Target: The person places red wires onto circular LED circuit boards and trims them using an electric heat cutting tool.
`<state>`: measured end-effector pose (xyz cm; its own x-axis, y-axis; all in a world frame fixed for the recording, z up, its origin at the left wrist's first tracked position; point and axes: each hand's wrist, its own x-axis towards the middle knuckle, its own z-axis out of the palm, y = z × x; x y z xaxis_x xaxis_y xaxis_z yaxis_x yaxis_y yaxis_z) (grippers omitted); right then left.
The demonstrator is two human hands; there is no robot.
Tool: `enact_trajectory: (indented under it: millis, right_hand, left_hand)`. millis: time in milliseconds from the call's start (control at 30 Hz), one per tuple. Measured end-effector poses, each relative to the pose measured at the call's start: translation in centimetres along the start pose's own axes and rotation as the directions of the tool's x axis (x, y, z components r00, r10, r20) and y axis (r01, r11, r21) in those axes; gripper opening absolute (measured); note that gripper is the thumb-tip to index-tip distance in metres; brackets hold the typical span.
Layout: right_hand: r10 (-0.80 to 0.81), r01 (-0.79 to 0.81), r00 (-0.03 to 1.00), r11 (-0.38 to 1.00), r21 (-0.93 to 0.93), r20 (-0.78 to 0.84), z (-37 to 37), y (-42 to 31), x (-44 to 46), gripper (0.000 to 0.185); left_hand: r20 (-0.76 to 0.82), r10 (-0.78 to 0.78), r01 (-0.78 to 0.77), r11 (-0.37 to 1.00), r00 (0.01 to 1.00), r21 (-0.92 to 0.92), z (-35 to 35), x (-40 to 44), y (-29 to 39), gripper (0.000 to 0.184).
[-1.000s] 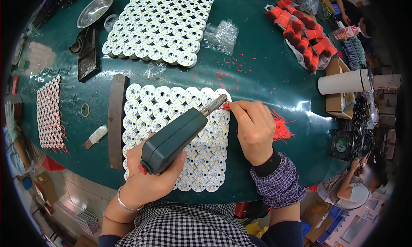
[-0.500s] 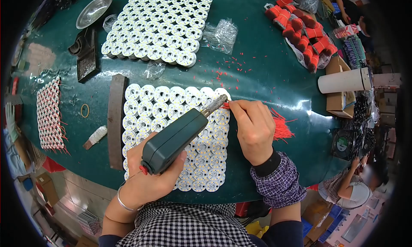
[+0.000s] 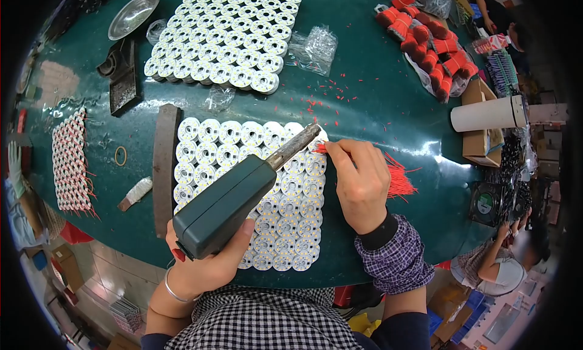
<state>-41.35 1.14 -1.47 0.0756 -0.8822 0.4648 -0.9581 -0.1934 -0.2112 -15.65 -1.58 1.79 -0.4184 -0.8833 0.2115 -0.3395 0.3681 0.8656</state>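
Observation:
My left hand (image 3: 212,266) is wrapped round the handle of a dark green soldering gun (image 3: 226,205). The gun's metal tip points up and right, over the top right corner of a panel of round white LED boards (image 3: 285,228). Just right of that tip, my right hand (image 3: 362,183) pinches short red wires (image 3: 319,147) between thumb and fingers. The wire ends lie over a board near the corner. Beside that hand, a loose bunch of red wires (image 3: 399,177) spreads on the table.
A stacked block of LED boards (image 3: 221,37) stands at the back. Bundled red wires (image 3: 434,49) lie at the back right. A curved metal bar (image 3: 164,171) borders the panel's left side. Further left are a wired panel (image 3: 71,161) and a metal tray (image 3: 124,76). Other people sit nearby.
My left hand has drawn the soldering gun down and left, tilting it so more of its metal tip shows. The right hand has stayed almost still with the red wires.

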Motion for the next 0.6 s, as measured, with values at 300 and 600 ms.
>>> enact_trajectory:
  millis: [300, 600]
  right_hand:
    - [-0.061, 0.062, 0.996, 0.998, 0.014, -0.059, -0.08, -0.14, -0.27, 0.029]
    - [-0.043, 0.044, 0.999, 0.998, 0.054, -0.016, 0.00, -0.36, -0.28, 0.029]
  left_hand:
    - [0.012, 0.008, -0.009, 0.998, 1.000, 0.058, -0.34, -0.52, -0.33, 0.019]
    - [0.018, -0.087, 0.088, 0.993, 0.996, -0.078, -0.03, -0.48, 0.28, 0.017]
